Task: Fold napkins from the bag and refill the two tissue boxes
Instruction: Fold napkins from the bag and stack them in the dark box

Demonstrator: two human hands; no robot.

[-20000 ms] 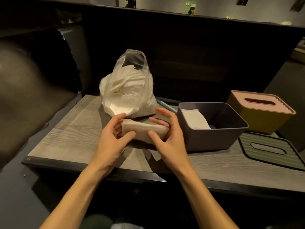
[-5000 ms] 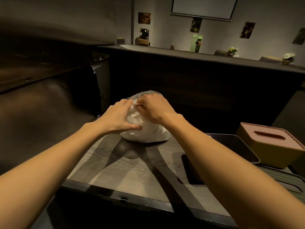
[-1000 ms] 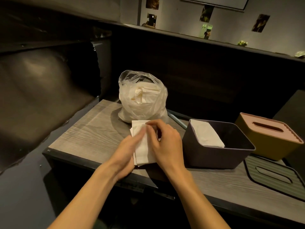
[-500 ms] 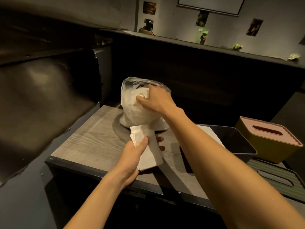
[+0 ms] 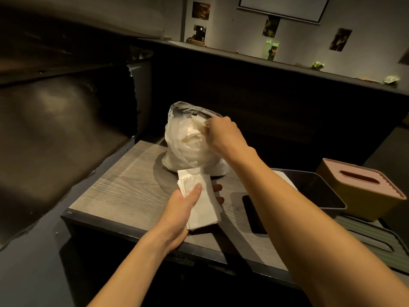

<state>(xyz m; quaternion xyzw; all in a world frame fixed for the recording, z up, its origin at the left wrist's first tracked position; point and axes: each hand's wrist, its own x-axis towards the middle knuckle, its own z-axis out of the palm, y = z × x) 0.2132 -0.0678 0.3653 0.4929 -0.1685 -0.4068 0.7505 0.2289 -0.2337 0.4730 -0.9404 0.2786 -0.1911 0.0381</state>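
Observation:
A clear plastic bag (image 5: 186, 142) full of white napkins stands at the back of the wooden table (image 5: 124, 191). My right hand (image 5: 221, 134) reaches into the bag's mouth and pinches a napkin (image 5: 197, 127) at the top. My left hand (image 5: 183, 207) holds a small stack of folded napkins (image 5: 203, 204) just above the table, thumb on top. The open dark tissue box (image 5: 318, 191) sits to the right, partly hidden by my right forearm. A yellow tissue box with a pink lid (image 5: 363, 187) stands at the far right.
A dark green slotted lid (image 5: 376, 242) lies flat on the table in front of the yellow box. A dark padded seat (image 5: 55, 134) fills the left side. A dark partition wall (image 5: 287, 103) rises behind the table.
My right hand has closed its fingertips on a napkin in the bag's mouth. My left hand keeps holding the folded stack in nearly the same place.

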